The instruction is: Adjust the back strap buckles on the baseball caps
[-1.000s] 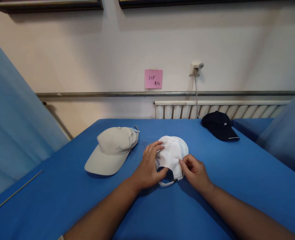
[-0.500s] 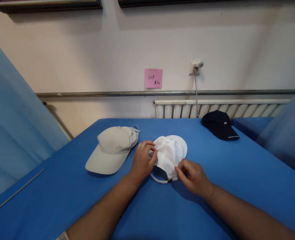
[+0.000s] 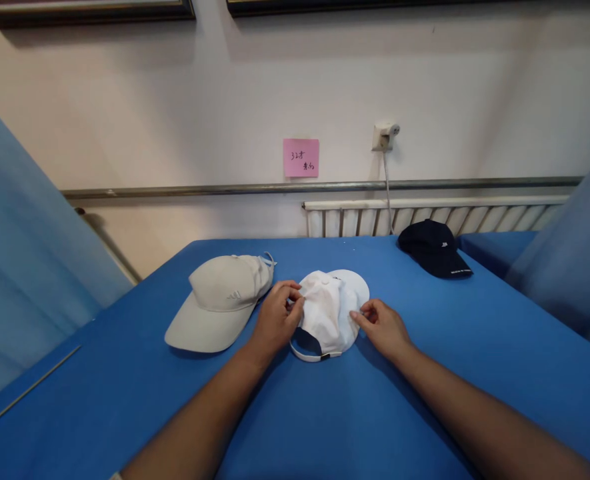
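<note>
A white baseball cap [image 3: 321,303] lies on the blue-covered table, its brim pointing away to the right and its back strap with a dark buckle facing me. My left hand [image 3: 278,313] pinches the cap's left edge between thumb and fingers. On the other side, my right hand [image 3: 382,325] has thumb and fingertips closed on the edge near the brim. A beige baseball cap [image 3: 221,293] rests just left of my left hand, brim toward the front left.
A black baseball cap [image 3: 432,247] sits at the table's back right. Along the left edge of the blue table cover [image 3: 295,427] lies a thin stick [image 3: 31,388]. Behind are a radiator [image 3: 345,220], a rail [image 3: 215,191] and a plugged-in cable [image 3: 388,190]. Blue curtains [image 3: 19,267] hang at both sides.
My right hand has shifted up from the white cap's lower back corner to its side near the brim. The left hand still pinches the left edge. The view has shifted slightly.
</note>
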